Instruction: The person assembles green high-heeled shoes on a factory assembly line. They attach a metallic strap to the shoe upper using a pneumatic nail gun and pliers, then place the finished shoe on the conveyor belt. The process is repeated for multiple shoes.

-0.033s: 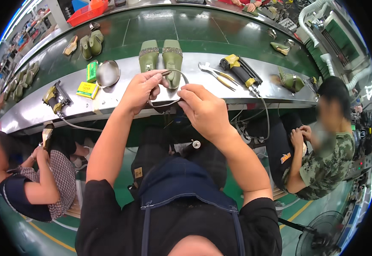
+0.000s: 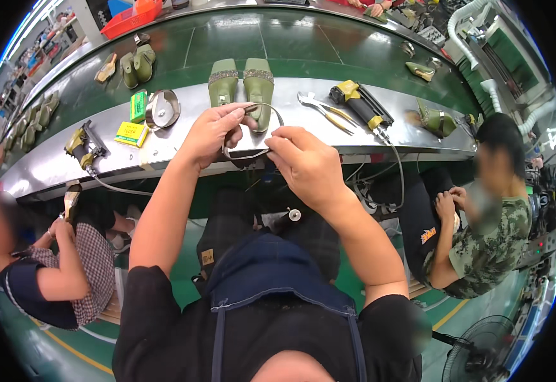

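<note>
My left hand [image 2: 217, 132] is closed, its thumb and fingers pinching one side of a thin grey-green strap [image 2: 280, 114]. The strap bends into a loop between both hands, above the bench's front edge. On the loop's other side my right hand [image 2: 308, 164] is closed too, fingertips pinched on the strap. Just beyond stand two green shoes on lasts, a left one [image 2: 222, 89] and a right one [image 2: 258, 83], toes pointing away, each with a glittery band across the front. My left hand partly covers the left shoe's heel end.
Pincers [image 2: 326, 113] and a yellow-black air tool [image 2: 361, 104] with a hose lie at right. Left are a round metal dish [image 2: 163, 109], a green box [image 2: 138, 106], a yellow box [image 2: 131, 134] and another air tool [image 2: 83, 148]. Co-workers sit on either side. Beyond runs a green conveyor [image 2: 303, 39].
</note>
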Motion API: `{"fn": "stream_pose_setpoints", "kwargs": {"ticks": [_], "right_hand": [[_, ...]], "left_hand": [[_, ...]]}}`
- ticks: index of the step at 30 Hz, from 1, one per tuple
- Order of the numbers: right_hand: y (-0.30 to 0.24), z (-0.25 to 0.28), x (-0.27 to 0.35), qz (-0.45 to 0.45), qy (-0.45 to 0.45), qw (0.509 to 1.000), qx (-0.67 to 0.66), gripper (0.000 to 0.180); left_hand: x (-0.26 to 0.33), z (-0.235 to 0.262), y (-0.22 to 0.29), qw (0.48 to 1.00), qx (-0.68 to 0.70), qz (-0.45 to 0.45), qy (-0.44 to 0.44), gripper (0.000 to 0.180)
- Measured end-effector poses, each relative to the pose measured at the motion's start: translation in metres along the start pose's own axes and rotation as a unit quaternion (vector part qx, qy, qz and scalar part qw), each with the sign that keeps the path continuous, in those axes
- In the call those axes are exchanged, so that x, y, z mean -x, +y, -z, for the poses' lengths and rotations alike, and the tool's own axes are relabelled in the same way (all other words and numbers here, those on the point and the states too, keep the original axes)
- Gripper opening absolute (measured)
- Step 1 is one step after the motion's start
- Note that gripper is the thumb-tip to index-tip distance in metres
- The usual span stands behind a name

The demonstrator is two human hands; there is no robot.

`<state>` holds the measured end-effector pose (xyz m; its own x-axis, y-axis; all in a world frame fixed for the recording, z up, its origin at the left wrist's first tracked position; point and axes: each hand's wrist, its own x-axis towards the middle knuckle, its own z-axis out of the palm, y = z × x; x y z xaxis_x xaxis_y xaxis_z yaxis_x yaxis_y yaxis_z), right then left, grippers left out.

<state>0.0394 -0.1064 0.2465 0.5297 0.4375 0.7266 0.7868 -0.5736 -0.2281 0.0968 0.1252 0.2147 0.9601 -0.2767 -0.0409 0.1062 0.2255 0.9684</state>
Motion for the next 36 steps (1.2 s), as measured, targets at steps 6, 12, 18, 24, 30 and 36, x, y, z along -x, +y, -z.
{"fn": "stream_pose_setpoints", "kwargs": {"ticks": [6, 12, 18, 24, 30, 36], "right_hand": [[-0.006, 0.003, -0.001, 0.089, -0.007, 0.996, -0.006, 0.025], [0.008, -0.014, 0.001, 0.073, 0.01, 0.997, -0.027, 0.024], [0.07, -0.064, 0.01, -0.079, -0.025, 0.995, -0.053, 0.009], [0.095, -0.107, 0.025, -0.105, -0.107, 0.988, -0.023, 0.01], [0.099, -0.125, 0.028, -0.146, -0.042, 0.986, -0.068, 0.009], [0.087, -0.127, 0.009, -0.291, 0.043, 0.951, -0.098, 0.066]], "left_hand": [[-0.015, 0.001, 0.004, 0.983, 0.132, 0.012, -0.129, 0.046], [-0.035, 0.001, 0.004, 0.993, 0.045, -0.053, -0.096, 0.036], [-0.104, -0.005, -0.007, 0.903, -0.364, -0.224, 0.036, 0.024], [-0.147, 0.007, -0.028, 0.811, -0.511, -0.274, 0.076, 0.027], [-0.157, -0.005, -0.036, 0.824, -0.488, -0.237, 0.162, 0.026], [-0.186, 0.002, -0.029, 0.824, -0.491, -0.165, 0.229, 0.031]]}}
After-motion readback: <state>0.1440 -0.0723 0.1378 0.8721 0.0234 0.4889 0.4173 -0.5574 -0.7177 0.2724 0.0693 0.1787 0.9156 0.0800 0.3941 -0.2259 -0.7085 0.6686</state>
